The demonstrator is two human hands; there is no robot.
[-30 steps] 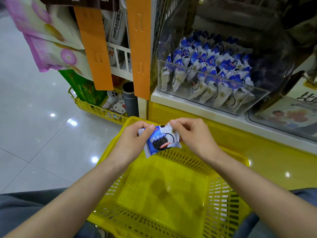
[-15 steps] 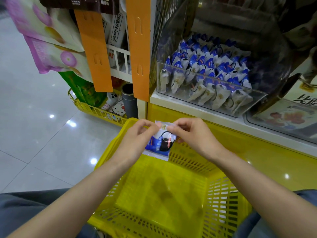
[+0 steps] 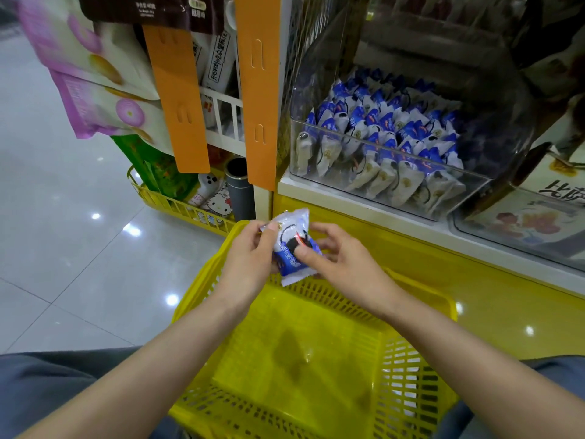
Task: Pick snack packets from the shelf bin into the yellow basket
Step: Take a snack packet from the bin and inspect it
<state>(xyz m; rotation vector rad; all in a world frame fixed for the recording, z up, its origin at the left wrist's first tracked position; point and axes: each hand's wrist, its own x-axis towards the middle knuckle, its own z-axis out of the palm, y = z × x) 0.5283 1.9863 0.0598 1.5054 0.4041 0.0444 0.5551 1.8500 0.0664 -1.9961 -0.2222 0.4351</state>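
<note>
A blue and white snack packet (image 3: 292,240) with a dark cookie picture is held upright over the far rim of the yellow basket (image 3: 418,369). My left hand (image 3: 250,258) pinches its upper left edge. My right hand (image 3: 342,261) presses a thumb on its lower front, fingers behind it. The basket rests on my lap and nothing lies in it. A clear shelf bin (image 3: 395,191) up right holds several matching packets (image 3: 383,144).
An orange shelf post (image 3: 259,90) stands left of the bin. Pink and green bags (image 3: 85,83) hang at the upper left. A low yellow wire rack (image 3: 177,207) with small items sits on the tiled floor. Another clear bin (image 3: 522,223) lies at right.
The packet has been turned in both hands from lying sideways to standing upright. My right thumb has shifted down onto its front.
</note>
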